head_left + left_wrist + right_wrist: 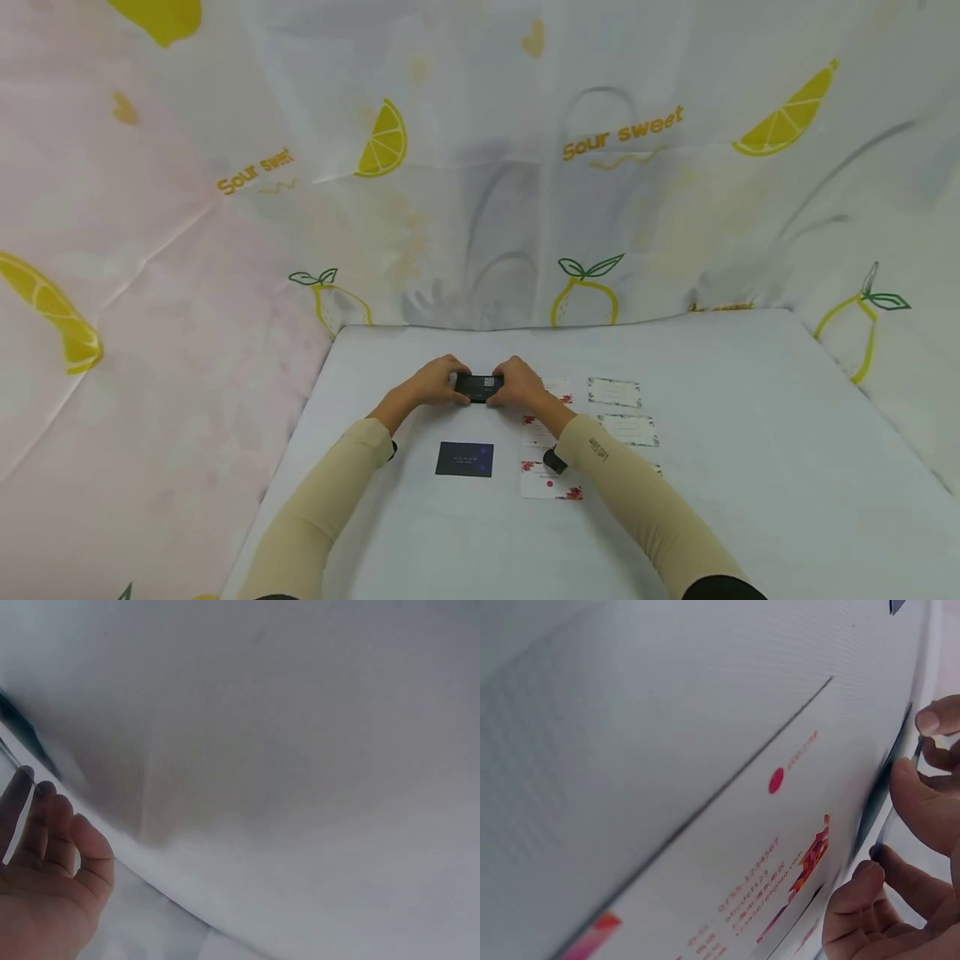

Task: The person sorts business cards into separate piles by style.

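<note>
Between both hands, towards the far side of the white table, a black card with a small white square code is held by its short ends. My left hand pinches its left end, thumb nearer to me. At the other end, the right hand pinches the card the same way. In the right wrist view the card is seen edge-on, as a thin line between fingertips. A dark shape lies low beside it there; I cannot tell whether it is another card or shadow.
Nearer to me lies a dark blue card. White cards with red corners form a column under the right forearm, partly hidden. Right of them are green-bordered cards, one mostly covered by the sleeve. A lemon-print curtain hangs behind the table.
</note>
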A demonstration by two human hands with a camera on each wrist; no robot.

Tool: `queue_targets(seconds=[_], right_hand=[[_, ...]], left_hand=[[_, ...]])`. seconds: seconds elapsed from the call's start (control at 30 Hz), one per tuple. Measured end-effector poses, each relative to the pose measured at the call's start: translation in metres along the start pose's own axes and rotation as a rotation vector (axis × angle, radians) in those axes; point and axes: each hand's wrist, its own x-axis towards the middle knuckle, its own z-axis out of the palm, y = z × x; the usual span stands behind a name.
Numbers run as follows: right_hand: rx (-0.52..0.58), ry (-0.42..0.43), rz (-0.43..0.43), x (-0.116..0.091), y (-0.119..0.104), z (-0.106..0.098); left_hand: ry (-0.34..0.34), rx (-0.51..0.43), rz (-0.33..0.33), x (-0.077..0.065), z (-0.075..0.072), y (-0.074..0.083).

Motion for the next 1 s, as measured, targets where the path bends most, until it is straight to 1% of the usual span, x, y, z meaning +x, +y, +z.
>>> queue_targets(seconds=[0.1,0.3,0.43,0.67,0.87,0.9,0.93,1.0], right_hand=[[-0.02,-0.012,-0.002,0.0003,-0.0019,0.0012],[-0.067,0.006,-0.019,0.0021,-0.0024,0.0025],[-0.082,0.012,-0.013,0.0019,-0.0028,0.0038],[-0.108,0.012,-0.002,0.0036,-0.0038,0.0059],[-0.144,0.007,0.002,0.004,-0.0053,0.008],[-0.145,0.006,0.0,0.0038,-0.0055,0.0082],[-0.143,0.007,0.0,0.0035,-0.0056,0.0087],[-0.135,0.007,-0.002,0.0028,-0.0057,0.0094]], left_hand=[[-0.005,0.004,-0.017,-0.0003,0.0016,-0.0017],[-0.002,-0.014,-0.027,0.0013,0.0032,-0.0036],[-0.001,-0.021,-0.037,0.0011,0.0035,-0.0024],[-0.011,0.018,-0.011,0.0026,0.0011,-0.0041],[-0.027,-0.004,0.009,0.0013,-0.0024,-0.004],[-0.027,-0.006,0.013,0.0005,-0.0031,-0.0039],[-0.019,0.004,0.029,-0.0004,-0.0033,-0.0041],[-0.019,0.003,0.033,-0.0026,-0.0039,-0.0033]])
